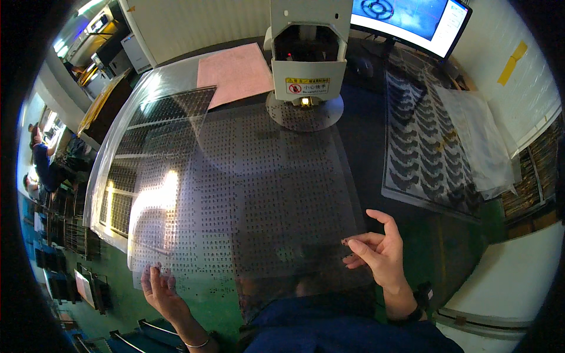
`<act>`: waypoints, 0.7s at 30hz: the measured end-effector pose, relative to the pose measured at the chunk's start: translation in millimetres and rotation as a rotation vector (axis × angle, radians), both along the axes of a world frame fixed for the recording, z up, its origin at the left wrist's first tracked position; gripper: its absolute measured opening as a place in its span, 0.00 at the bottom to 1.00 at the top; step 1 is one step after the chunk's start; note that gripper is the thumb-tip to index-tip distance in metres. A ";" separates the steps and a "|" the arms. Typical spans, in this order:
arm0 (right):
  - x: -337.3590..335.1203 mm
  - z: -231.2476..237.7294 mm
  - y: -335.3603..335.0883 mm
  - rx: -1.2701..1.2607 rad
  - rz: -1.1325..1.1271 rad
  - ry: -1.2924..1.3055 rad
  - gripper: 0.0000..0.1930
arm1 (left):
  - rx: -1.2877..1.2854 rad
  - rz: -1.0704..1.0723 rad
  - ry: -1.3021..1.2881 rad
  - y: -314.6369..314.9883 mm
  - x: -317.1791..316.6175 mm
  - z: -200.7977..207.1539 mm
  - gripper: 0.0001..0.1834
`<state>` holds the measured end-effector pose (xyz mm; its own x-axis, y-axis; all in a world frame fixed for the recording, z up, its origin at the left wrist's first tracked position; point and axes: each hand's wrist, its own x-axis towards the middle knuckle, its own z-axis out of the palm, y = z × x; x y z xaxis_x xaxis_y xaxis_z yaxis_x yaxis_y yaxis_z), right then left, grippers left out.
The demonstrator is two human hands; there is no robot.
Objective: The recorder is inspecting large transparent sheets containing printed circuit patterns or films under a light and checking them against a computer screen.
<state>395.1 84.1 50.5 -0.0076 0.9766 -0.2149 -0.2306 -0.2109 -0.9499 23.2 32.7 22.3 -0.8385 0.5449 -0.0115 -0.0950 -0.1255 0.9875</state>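
Observation:
A large transparent film sheet (215, 229), printed with rows of small black marks, spans the space in front of me. Its far part lies beneath the white machine head (309, 70), next to a round metal plate (282, 117); the near part reaches past the dark table edge. At the sheet's near left corner, my left hand (163, 297) pinches the edge between thumb and fingers. My right hand (382, 253) grips the right edge with thumb and fingertips, its index finger raised and bent. A small lit lamp (305, 102) glows under the machine head.
Other films (126, 147) with dark patterns and a pink sheet (235, 73) lie at the far left. On the right are a sheet with black curved shapes (421, 147), a clear plastic sheet (477, 132), a mouse (360, 66) and a monitor (406, 20). People sit far left.

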 end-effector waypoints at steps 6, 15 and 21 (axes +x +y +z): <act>0.2 -0.4 0.5 0.007 -0.004 -0.005 0.28 | -0.013 0.016 -0.019 -0.6 -0.5 -1.8 0.16; 0.3 -2.0 -0.2 0.003 -0.010 0.009 0.28 | -0.015 0.015 -0.019 -0.4 -0.9 -2.8 0.16; -2.7 -2.4 0.0 0.011 -0.050 0.006 0.28 | -0.029 0.042 -0.026 0.6 2.3 -0.2 0.16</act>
